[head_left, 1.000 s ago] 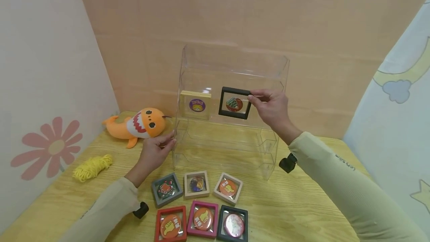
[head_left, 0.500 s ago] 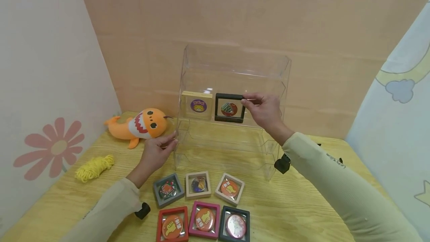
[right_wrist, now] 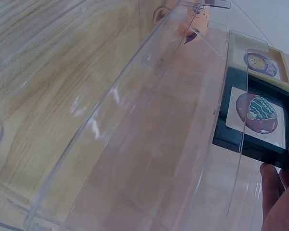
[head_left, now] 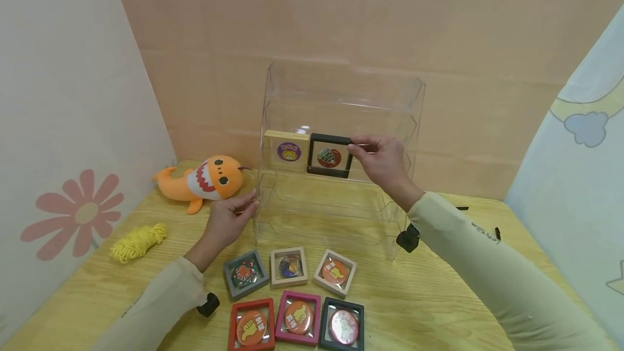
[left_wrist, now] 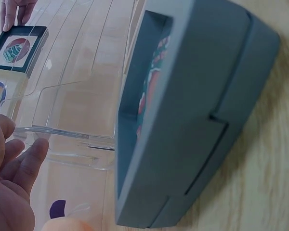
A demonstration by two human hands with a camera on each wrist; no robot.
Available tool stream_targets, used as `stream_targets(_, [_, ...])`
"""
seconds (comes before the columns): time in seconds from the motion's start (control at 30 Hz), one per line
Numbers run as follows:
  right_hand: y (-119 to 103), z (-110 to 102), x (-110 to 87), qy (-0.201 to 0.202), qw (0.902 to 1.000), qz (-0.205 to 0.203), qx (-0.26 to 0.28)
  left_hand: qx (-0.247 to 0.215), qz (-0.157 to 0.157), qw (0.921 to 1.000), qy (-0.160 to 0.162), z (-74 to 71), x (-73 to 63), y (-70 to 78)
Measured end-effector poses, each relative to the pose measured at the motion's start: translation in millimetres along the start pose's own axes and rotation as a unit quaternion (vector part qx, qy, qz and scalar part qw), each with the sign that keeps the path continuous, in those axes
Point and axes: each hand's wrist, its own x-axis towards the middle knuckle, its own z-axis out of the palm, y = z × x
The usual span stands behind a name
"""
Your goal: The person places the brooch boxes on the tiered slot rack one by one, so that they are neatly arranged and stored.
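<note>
A clear acrylic display rack [head_left: 341, 96] with stepped shelves stands mid-table. My right hand [head_left: 382, 161] pinches the right edge of a black square display frame [head_left: 330, 137], which holds a round badge with a green and red picture. That frame stands upright on a rack shelf, right beside a pale yellow frame [head_left: 287, 135] with a purple bear badge. In the right wrist view, the shelf's clear lip crosses in front of the black frame [right_wrist: 231, 106]. My left hand [head_left: 228, 221] pinches the rack's left side edge; in the left wrist view, its thumb and fingers [left_wrist: 32, 161] are around that clear edge.
In front of the rack lie several frames with badges: grey [head_left: 229, 280], beige [head_left: 288, 253], another beige [head_left: 347, 285], red [head_left: 234, 318], magenta [head_left: 280, 310] and dark [head_left: 325, 313]. An orange shark plush [head_left: 207, 180] and yellow cord bundle [head_left: 138, 242] are at left.
My right hand has brought the black frame left and slightly down, against the yellow frame's side, straightening its tilt. My left hand keeps its place on the rack.
</note>
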Motion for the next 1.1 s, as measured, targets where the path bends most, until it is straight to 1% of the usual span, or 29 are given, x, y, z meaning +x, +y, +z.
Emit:
stream_targets(0.17, [-1,1,-1.4,-0.003,1.0,0.005,0.007,-0.006,0.003,0.9999,0.009,3.9,-2.0,-23.4])
stream_targets(0.2, [-1,1,-1.5,-0.004,0.9999,0.005,0.009,-0.006,0.002,0.9999,0.009,3.9,-2.1,-25.0])
stream_targets(0.43, [0,2,-1.4,-0.011,0.9998,0.002,0.018,-0.006,-0.003,1.0,0.004,2.1,-1.9,-25.8])
stream_targets(0.63, [0,3,-0.3,-0.012,0.9999,0.005,-0.003,-0.005,-0.007,0.9999,0.005,3.2,-1.7,-28.6])
stream_targets(0.77, [1,2,-0.6,-0.015,0.9998,0.005,-0.008,-0.005,-0.011,0.9999,0.005,4.0,-1.7,-30.5])
stream_targets(0.87, [1,2,-1.3,-0.019,0.9998,0.001,-0.008,-0.002,-0.012,0.9999,0.005,4.0,-2.2,-28.2])
stream_targets(1.1, [2,3,-2.5,-0.021,0.9996,-0.015,-0.012,0.007,-0.005,1.0,-0.003,-1.1,0.6,2.7])
